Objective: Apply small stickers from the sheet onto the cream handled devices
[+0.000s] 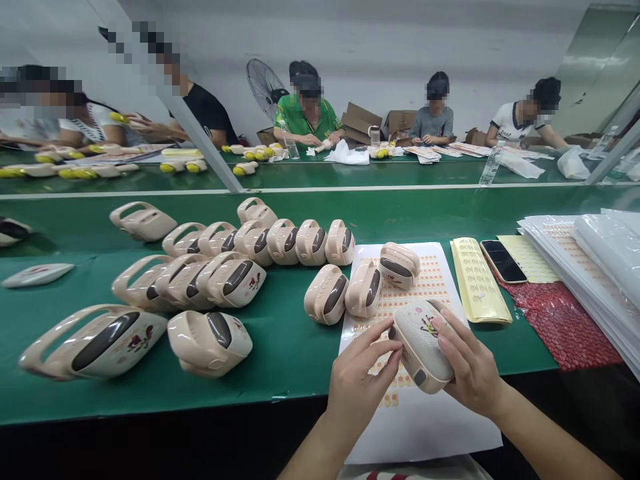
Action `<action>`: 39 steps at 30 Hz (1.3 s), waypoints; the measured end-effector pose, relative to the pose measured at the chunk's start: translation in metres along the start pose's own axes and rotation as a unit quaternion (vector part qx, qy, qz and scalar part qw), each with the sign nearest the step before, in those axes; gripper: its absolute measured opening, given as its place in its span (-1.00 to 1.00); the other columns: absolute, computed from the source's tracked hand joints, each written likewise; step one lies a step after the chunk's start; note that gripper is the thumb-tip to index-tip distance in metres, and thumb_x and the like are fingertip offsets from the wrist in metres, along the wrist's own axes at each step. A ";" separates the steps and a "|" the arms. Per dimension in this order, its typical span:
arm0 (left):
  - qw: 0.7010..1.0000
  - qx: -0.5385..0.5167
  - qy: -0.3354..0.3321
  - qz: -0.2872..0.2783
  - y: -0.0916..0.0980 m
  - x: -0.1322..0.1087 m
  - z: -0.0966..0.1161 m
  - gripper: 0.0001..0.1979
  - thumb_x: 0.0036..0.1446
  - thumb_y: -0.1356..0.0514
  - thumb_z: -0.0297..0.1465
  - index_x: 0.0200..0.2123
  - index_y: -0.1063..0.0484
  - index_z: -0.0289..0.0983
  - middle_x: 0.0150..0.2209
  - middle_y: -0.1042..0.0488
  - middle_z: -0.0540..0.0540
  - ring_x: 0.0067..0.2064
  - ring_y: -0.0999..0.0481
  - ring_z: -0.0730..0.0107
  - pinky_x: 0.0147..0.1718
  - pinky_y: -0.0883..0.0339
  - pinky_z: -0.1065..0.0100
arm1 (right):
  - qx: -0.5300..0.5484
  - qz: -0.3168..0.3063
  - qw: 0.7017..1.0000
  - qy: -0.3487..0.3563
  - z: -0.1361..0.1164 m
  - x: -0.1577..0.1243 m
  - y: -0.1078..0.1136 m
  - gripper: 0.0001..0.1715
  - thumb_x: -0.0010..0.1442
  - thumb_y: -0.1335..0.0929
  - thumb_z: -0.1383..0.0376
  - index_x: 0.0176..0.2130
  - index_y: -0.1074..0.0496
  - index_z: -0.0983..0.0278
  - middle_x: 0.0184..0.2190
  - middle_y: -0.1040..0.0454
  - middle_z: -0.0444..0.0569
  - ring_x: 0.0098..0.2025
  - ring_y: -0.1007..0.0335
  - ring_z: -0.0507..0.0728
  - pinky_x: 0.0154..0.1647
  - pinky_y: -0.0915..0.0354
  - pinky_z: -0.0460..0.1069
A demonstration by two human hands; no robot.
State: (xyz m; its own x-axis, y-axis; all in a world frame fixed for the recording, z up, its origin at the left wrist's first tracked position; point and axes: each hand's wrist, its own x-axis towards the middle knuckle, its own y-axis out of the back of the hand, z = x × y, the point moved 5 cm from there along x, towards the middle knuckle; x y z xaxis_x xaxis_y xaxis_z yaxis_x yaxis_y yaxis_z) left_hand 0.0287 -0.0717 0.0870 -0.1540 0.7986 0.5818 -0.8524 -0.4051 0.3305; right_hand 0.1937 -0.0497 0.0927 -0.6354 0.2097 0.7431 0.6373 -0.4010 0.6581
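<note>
A cream portable speaker (pixel 424 340) with a grey mesh front and a dark red printed motif is between my hands, tilted above a white sticker sheet (pixel 400 433). My right hand (pixel 473 367) grips its right side, fingers over the mesh and rim. At the speaker's left edge, my left hand (pixel 363 367) is closed, thumb and fingertips pressed against the casing. Whether something small is under those fingertips I cannot tell. Just behind, a similar speaker (pixel 399 265) lies on the sheet, with two more speakers (pixel 326 295) to its left.
Several cream speakers with handles (pixel 233 280) stand in rows on the green table (pixel 280 333). To the right are a yellow sticker sheet (pixel 480 280), a phone (pixel 503 261), red bubble wrap (pixel 565 320) and stacked sheets (pixel 590 287). Several people work at the bench opposite, beyond a metal post (pixel 200 133).
</note>
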 end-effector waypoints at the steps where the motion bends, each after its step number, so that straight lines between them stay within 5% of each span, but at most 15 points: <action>1: 1.000 0.008 -0.008 0.000 0.000 -0.001 0.000 -0.86 0.05 -0.18 -0.47 -0.36 -0.52 -0.14 -0.11 -0.53 -0.12 -0.15 -0.54 0.22 -0.18 -0.45 0.24 | -0.001 -0.001 1.000 0.001 0.000 0.000 0.000 -0.55 0.16 -0.26 0.42 0.06 -0.14 0.35 0.01 -0.31 0.24 0.18 -0.10 0.39 -0.04 -0.34 0.35; 12: 0.998 0.042 -0.038 -0.040 0.000 0.003 0.004 -0.89 0.04 -0.16 -0.49 -0.46 -0.46 -0.20 -0.12 -0.52 -0.17 -0.18 -0.54 0.23 -0.26 -0.47 0.30 | 0.008 -0.009 1.000 -0.001 0.000 0.000 0.001 -0.51 0.17 -0.25 0.42 0.09 -0.10 0.35 -0.02 -0.33 0.23 0.18 -0.10 0.38 -0.03 -0.33 0.36; 18: 0.997 0.038 -0.049 -0.039 0.000 0.003 0.003 -0.88 0.05 -0.16 -0.49 -0.34 -0.45 -0.17 -0.14 -0.51 -0.15 -0.14 -0.53 0.23 -0.18 -0.44 0.27 | 0.017 -0.005 1.000 -0.005 0.001 0.001 0.001 -0.51 0.16 -0.28 0.38 0.08 -0.14 0.33 0.04 -0.32 0.22 0.18 -0.12 0.36 -0.01 -0.32 0.35; 28: 0.989 0.005 -0.031 -0.142 0.003 0.012 -0.007 -0.92 0.12 -0.14 -0.40 -0.41 -0.40 -0.20 -0.04 -0.34 -0.21 0.04 -0.36 0.15 -0.07 -0.35 0.20 | 0.022 -0.007 1.000 0.004 -0.003 0.004 0.002 -0.54 0.21 -0.22 0.38 0.10 -0.11 0.38 -0.03 -0.35 0.24 0.17 -0.12 0.37 -0.04 -0.35 0.33; 39: 0.987 0.041 -0.151 -0.038 -0.006 -0.003 0.002 -0.84 0.13 0.00 -0.59 -0.28 -0.23 -0.23 -0.03 -0.31 -0.28 0.15 -0.25 0.08 -0.01 -0.28 0.13 | 0.062 -0.013 0.997 -0.039 -0.004 -0.003 -0.003 -0.17 0.16 -0.29 0.34 0.27 0.18 0.43 0.02 -0.28 0.32 0.18 -0.09 0.40 -0.03 -0.33 0.32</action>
State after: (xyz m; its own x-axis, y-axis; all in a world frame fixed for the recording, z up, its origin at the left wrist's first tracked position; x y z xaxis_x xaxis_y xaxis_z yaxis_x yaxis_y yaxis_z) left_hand 0.0352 -0.0729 0.0846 0.0764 0.6636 0.7442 -0.8109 -0.3929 0.4337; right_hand 0.1918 -0.0528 0.0881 -0.6200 0.2893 0.7293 0.6725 -0.2827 0.6839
